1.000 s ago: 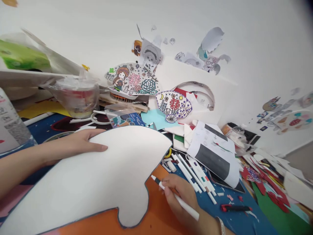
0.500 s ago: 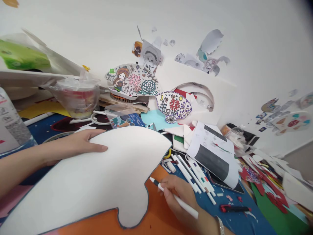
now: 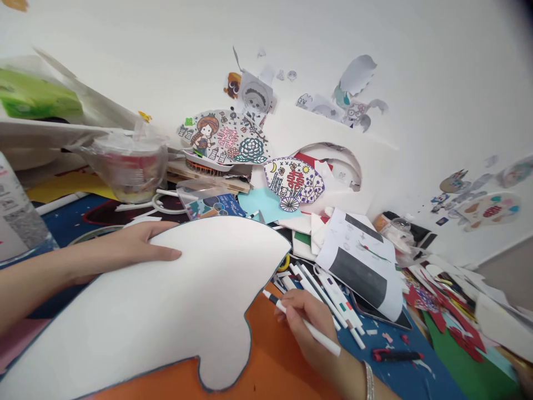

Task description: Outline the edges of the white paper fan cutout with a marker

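Note:
A large white fan-shaped board with a dark outlined edge lies over an orange sheet. My left hand grips the board's upper left edge, thumb on the top face and the other fingers hidden behind or under it. In my right hand is a white marker, pinched between thumb and fingers. Its dark collar and pale tip point up and left, close to the board's right edge; whether the tip touches is unclear.
Several white markers lie beyond my right hand, near a printed sheet on a tablet. A red and black pen is at the right. Decorated fans stand at the back. A bagged tub sits back left.
My right hand has moved slightly up and to the right with the marker, along the board's right edge. My left hand keeps its hold. The whole view has shifted slightly.

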The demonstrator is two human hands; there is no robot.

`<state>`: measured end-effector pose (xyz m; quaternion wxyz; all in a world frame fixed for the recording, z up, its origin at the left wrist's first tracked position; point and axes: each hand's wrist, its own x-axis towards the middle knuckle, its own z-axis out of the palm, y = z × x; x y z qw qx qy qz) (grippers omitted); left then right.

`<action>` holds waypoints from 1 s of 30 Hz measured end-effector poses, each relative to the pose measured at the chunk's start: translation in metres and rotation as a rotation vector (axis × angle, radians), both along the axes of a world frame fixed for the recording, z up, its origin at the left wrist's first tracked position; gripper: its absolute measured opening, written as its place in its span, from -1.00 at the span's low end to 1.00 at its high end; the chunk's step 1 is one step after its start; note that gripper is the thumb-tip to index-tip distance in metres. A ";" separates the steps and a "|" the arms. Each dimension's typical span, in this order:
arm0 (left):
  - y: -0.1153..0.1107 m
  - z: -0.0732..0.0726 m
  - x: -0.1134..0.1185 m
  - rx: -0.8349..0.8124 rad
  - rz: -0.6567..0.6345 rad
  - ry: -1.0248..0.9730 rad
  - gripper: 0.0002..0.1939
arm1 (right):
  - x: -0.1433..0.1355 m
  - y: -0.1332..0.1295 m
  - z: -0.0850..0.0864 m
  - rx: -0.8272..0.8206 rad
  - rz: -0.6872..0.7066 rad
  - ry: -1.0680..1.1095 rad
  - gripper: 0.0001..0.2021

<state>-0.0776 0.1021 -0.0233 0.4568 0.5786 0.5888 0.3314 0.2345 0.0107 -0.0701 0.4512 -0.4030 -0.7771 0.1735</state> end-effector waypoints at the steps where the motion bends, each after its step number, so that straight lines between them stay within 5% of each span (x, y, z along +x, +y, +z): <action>1: -0.001 0.002 0.001 -0.039 -0.024 -0.029 -0.39 | 0.000 0.000 0.000 0.012 0.027 -0.004 -0.85; 17: -0.008 0.014 0.004 -0.149 -0.108 -0.116 -0.30 | 0.008 0.004 -0.004 -0.108 -0.020 0.071 -0.85; 30: -0.006 0.012 0.005 -0.148 -0.049 -0.080 -0.22 | 0.013 0.010 -0.002 -0.144 -0.112 0.138 -0.82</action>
